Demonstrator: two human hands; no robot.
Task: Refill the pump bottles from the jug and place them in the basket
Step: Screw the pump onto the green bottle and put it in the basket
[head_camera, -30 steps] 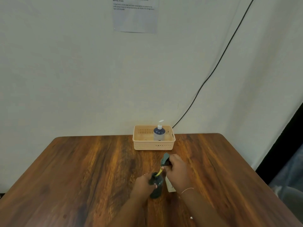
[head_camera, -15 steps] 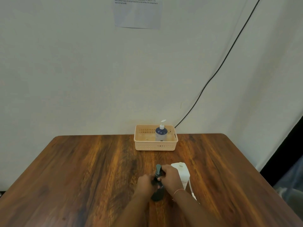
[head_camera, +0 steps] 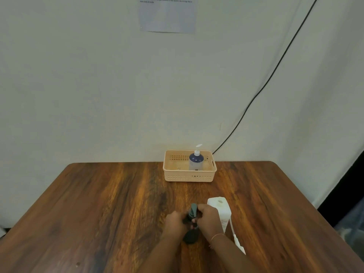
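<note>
Near the jug [head_camera: 220, 210], just left of it: dark pump bottle [head_camera: 190, 234] upright on the counter [head_camera: 98, 213], left hand [head_camera: 174, 223] wrapped round the body, right hand [head_camera: 206, 217] fingers pinching the pump head [head_camera: 193, 209]. Best to steady the body, twist the collar square until snug, then carry to the basket [head_camera: 190, 177] beyond.

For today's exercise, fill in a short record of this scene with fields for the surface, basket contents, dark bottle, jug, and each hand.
surface: wooden table
basket: at the table's far edge, holds one upright clear pump bottle
dark bottle: upright, near edge, outside the basket
jug: white, just right of the dark bottle
left hand: grips the dark bottle's body
right hand: on its grey pump head
</note>
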